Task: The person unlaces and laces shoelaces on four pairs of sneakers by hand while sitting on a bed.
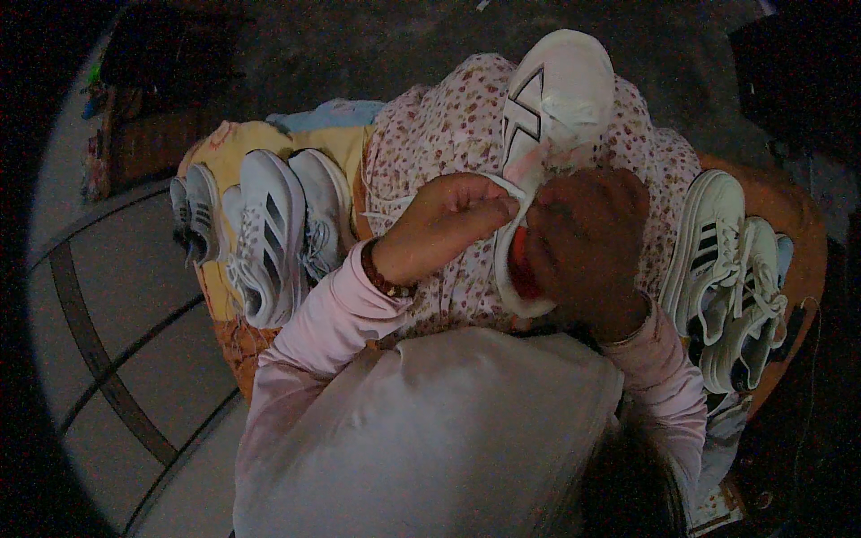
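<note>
A white sneaker (572, 81) with a black-outlined zigzag mark and red lining lies across my lap, toe pointing away from me. My left hand (451, 222) pinches a white shoelace (518, 191) between thumb and forefinger, just left of the shoe's opening. A loose length of lace (390, 205) trails out on that hand's left side. My right hand (588, 242), dark in shadow, is curled over the sneaker's lacing and the right side of its collar. Its fingertips are hidden, so any lace within them cannot be made out.
Several white and grey sneakers (272, 222) with dark stripes stand at left on a yellow cloth (249, 144). More white striped sneakers (706, 249) rest at right on an orange-brown surface (794, 222). A floral cloth (437, 128) covers my lap. Tiled floor (128, 302) shows at left.
</note>
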`<state>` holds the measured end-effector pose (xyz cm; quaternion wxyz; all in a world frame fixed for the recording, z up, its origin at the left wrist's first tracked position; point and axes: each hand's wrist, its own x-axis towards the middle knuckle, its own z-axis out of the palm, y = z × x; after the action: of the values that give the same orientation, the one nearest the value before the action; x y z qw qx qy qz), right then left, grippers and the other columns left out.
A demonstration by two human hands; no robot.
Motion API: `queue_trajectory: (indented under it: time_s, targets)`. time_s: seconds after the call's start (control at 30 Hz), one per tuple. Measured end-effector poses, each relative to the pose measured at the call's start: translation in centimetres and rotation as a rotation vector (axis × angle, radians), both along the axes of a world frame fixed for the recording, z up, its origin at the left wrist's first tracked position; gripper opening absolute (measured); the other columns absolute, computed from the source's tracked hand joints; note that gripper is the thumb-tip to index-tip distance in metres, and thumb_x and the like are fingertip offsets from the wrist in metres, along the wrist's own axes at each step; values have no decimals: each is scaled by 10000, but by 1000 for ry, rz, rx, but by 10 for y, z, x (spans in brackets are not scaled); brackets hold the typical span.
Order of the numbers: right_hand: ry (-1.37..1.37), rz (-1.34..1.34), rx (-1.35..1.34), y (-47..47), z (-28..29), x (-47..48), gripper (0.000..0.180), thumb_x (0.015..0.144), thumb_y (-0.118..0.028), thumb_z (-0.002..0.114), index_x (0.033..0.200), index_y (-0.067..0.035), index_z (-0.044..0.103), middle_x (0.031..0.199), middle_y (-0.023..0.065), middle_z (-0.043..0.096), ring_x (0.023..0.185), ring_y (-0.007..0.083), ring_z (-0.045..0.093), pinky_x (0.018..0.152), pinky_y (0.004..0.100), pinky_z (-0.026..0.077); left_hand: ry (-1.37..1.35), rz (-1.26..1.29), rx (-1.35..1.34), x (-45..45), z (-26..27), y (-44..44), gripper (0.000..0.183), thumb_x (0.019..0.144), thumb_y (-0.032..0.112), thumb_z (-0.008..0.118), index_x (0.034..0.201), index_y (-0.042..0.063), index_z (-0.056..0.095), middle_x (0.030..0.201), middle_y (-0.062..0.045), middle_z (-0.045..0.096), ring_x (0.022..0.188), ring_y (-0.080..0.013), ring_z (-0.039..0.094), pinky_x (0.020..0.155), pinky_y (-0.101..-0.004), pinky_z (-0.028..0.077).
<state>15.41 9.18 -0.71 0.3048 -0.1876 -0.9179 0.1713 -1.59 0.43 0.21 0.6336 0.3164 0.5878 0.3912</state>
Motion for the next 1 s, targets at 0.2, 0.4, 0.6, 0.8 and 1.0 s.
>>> queue_trajectory:
  time_s: [0.2, 0.4, 0.6, 0.8, 1.0]
  targets:
    - [20, -39, 1, -1, -6, -2, 140, 618, -120, 661, 727, -95, 578, 874, 38, 576, 814, 257, 529, 770, 436, 383, 152, -50, -12, -4, -7, -1, 81, 854, 110, 565, 898, 48, 593, 844, -13, 618, 729, -105, 554, 676, -264, 421]
    - [-107, 41, -62, -4, 1, 10, 156, 626, -185, 651, 746, -96, 609, 865, 86, 589, 831, 278, 545, 738, 447, 404, 1274, -406, 968, -3, 12, -13, 152, 706, 93, 647, 853, 65, 626, 756, -69, 607, 708, -230, 577, 709, -400, 406]
    - [-111, -102, -148, -3, 1, 21, 313, 681, -171, 734, 937, -67, 587, 946, 117, 588, 854, 311, 563, 735, 439, 449, 1427, -423, 635, -12, 3, -17, 196, 684, 108, 684, 855, 70, 594, 758, -57, 607, 690, -250, 563, 698, -390, 396]
    - [-19, -275, -659, -11, -13, 30, 350, 708, -110, 763, 985, -42, 560, 953, 122, 593, 811, 216, 595, 701, 326, 495, 920, 32, 607, 10, -4, -17, 229, 705, 138, 707, 866, 75, 557, 782, -83, 587, 730, -286, 563, 726, -394, 394]
    - [-45, -260, -620, -9, 5, 34, 271, 701, -54, 725, 922, -51, 569, 867, 94, 588, 684, 174, 572, 626, 302, 475, 988, 60, 624, 26, 2, -11, 247, 681, 89, 675, 890, 49, 550, 878, -125, 573, 798, -312, 554, 742, -376, 422]
